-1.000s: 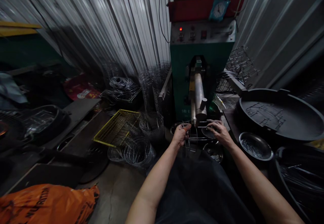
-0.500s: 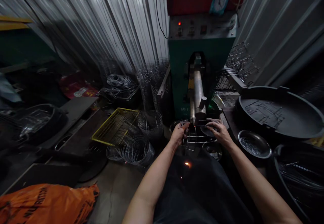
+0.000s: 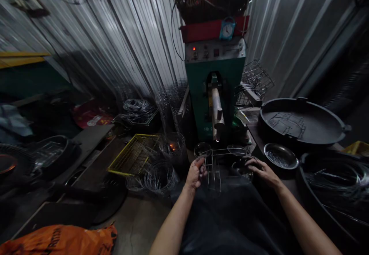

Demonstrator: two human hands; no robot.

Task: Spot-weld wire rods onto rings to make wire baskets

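Note:
In front of my body, my left hand [image 3: 196,173] is closed on the left side of a bent wire frame [image 3: 213,170]. The frame's long wires reach right, toward the other hand. My right hand [image 3: 264,173] is beside a small metal bowl [image 3: 243,169], its fingers stretched out and parted; I see nothing held in them. Above and beyond the frame is the metal arm [image 3: 217,110] of a green spot-welding machine [image 3: 198,93], apart from the wire. A bright spot glows at its lower tip.
To the right are a round black pan [image 3: 300,122] with wire pieces, a metal dish [image 3: 281,157] of short rods and a dark tub [image 3: 331,185] of wire. A yellow wire basket [image 3: 123,157] and wire coils [image 3: 160,178] stand left. An orange sack [image 3: 63,241] lies lower left.
The wire frame has come away from the welder's tip, down toward my body. My right hand has moved right and down, and its fingers have spread. The view has tilted up.

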